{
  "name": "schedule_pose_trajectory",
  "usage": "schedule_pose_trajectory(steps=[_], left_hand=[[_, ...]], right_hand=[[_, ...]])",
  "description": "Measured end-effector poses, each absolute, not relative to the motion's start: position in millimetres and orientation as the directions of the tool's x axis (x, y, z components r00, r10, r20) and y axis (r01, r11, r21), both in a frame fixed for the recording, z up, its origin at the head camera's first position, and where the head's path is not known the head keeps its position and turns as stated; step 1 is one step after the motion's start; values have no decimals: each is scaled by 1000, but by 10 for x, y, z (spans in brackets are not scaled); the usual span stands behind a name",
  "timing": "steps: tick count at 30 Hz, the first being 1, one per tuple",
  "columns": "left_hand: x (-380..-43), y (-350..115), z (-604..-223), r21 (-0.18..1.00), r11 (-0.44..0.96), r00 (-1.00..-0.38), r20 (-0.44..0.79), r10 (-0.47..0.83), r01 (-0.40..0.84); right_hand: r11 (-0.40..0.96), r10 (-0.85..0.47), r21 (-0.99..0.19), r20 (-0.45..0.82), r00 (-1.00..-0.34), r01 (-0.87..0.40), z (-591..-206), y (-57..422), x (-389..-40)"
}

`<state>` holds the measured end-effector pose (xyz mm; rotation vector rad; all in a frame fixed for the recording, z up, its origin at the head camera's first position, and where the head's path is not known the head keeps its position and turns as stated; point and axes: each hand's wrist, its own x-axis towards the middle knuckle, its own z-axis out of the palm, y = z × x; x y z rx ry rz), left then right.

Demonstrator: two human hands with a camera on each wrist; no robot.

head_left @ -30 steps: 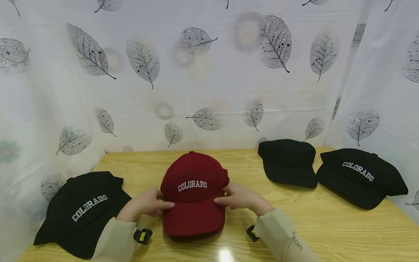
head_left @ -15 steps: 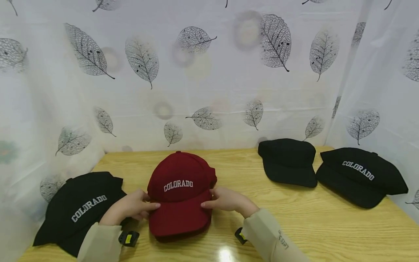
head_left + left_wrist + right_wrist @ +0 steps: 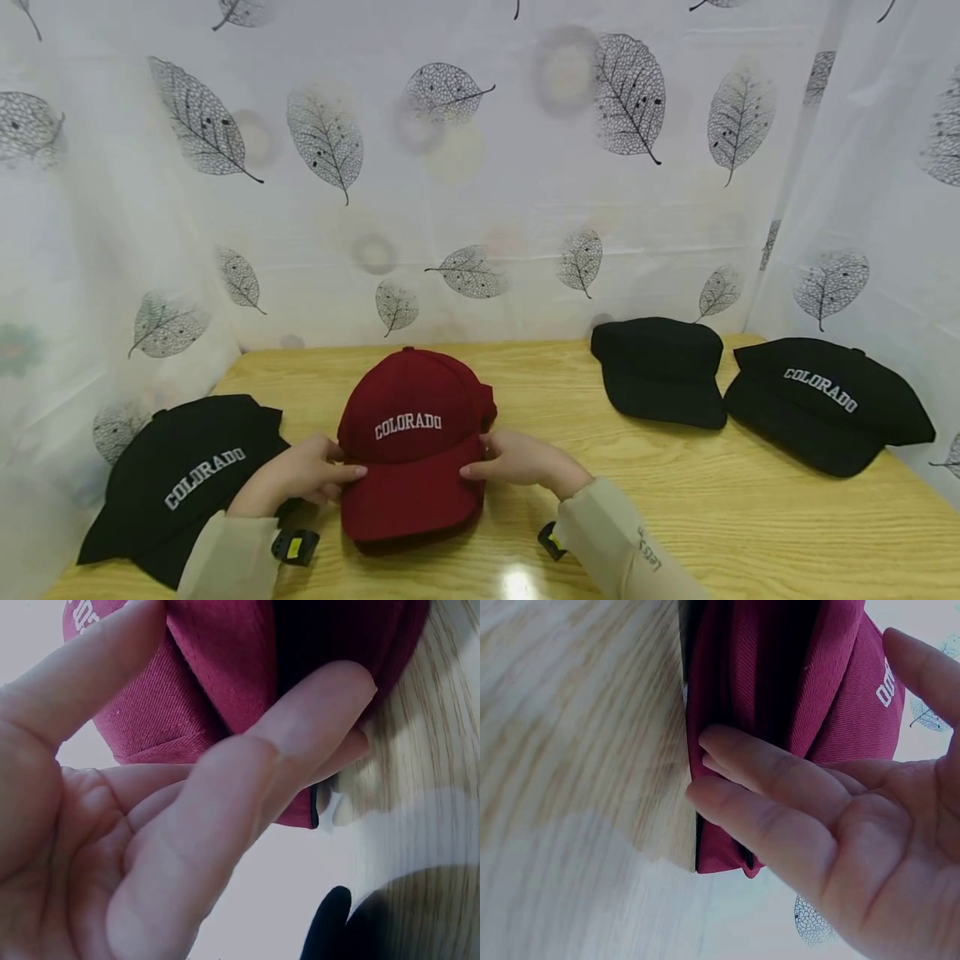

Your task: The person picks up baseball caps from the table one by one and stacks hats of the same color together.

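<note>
A dark red baseball cap (image 3: 408,408) with white COLORADO lettering sits on the wooden table, its brim facing the camera. My left hand (image 3: 307,475) holds its left side, with the thumb on the edge where brim meets crown. On the opposite side my right hand (image 3: 525,462) grips it the same way, thumb on the brim. In the left wrist view, the fingers (image 3: 300,720) lie along the folded side of the red cap (image 3: 217,652). The right wrist view shows the fingers (image 3: 765,765) against the cap's side, close to the tabletop.
A black COLORADO cap (image 3: 187,467) lies at the left, partly behind my left forearm. At the back right stand a plain black cap (image 3: 663,367) and another black COLORADO cap (image 3: 832,400), side by side. A leaf-patterned curtain (image 3: 480,167) borders the table (image 3: 675,533).
Both hands have shifted the red cap to the left, nearer the left black cap. Over the last half second, cap and hands have stayed still.
</note>
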<state>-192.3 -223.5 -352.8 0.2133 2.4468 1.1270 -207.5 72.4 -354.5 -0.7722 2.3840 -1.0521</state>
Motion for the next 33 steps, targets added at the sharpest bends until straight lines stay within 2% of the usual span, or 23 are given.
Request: schedule_pose_trajectory(steps=[17,22,29,33], left_hand=[[-1841,-2295,-3479,738,674,-895,-322,308,-34],[-1835,-2259,-3466,682,731,-916,-308,255,-25],[-1777,-2106,-3307,491,862,-979,-74,190,130],[-1736,-1963,-3213,459,846,-960,59,275,271]], right_hand=[[541,-683,-751,-131,-718,-378,-3585,683,-2099],[540,-690,-741,-117,-715,-400,-3588,720,-2088],[532,-622,-774,-81,-778,-344,-3542,876,-2058],[531,-585,-768,-26,-811,-358,-3506,1020,-2066]])
